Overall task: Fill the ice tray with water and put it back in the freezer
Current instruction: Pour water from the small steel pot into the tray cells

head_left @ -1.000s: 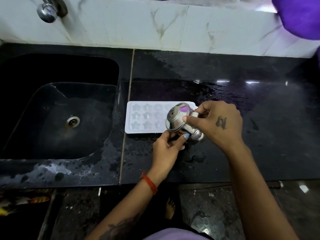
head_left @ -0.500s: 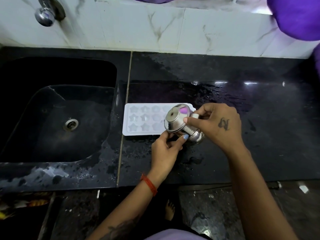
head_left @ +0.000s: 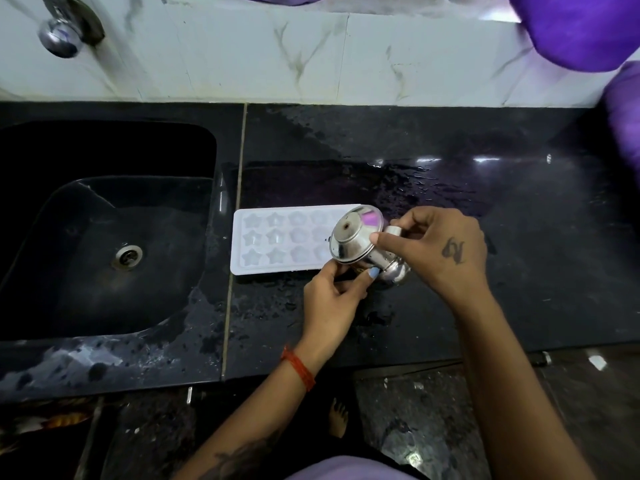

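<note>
It was a home kitchen: a black stone counter (head_left: 450, 202), wet in patches, ran beside a dark sunken sink (head_left: 104, 237) with a steel drain (head_left: 127, 257). A chrome tap (head_left: 60, 38) stuck out from the white marbled wall tiles (head_left: 277, 53).

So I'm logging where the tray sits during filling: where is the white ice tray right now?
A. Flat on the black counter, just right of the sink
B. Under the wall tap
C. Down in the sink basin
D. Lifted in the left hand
A. The ice tray lies flat on the wet black counter just right of the sink, while both hands tip a steel vessel over its right end.
</note>
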Available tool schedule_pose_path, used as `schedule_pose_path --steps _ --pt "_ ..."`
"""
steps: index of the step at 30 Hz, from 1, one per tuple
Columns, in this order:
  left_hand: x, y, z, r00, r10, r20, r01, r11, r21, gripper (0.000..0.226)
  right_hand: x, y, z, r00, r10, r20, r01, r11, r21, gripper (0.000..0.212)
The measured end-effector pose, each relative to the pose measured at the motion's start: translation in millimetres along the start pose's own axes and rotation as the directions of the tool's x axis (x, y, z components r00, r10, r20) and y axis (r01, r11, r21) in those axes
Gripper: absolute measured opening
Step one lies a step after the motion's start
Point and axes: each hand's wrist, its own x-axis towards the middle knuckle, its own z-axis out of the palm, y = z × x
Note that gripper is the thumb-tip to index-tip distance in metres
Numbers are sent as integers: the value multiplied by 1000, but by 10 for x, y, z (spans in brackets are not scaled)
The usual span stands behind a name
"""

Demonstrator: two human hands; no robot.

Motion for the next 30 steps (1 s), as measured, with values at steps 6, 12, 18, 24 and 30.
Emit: schedule_pose_path --steps 6,12,18,24,30 --pt "-24 -10 61 996 -53 76 64 988 -141 23 10 -44 -29 999 -54 10 55 981 -185 27" --pt "-32 -8 68 993 -66 100 82 983 -164 25 29 -51 -21 994 -109 13 108 958 -267 26" --pt "-29 22 86 992 -68 105 85 982 -169 25 46 -57 -27 993 -113 17 114 955 -273 24" --pt "-2 2 128 999 -8 32 10 997 -74 21 53 16 -87 998 -59 17 61 992 -110 25" --pt "11 9 158 998 53 -29 -51 997 65 50 96 185 -78 997 77 28 -79 991 108 33"
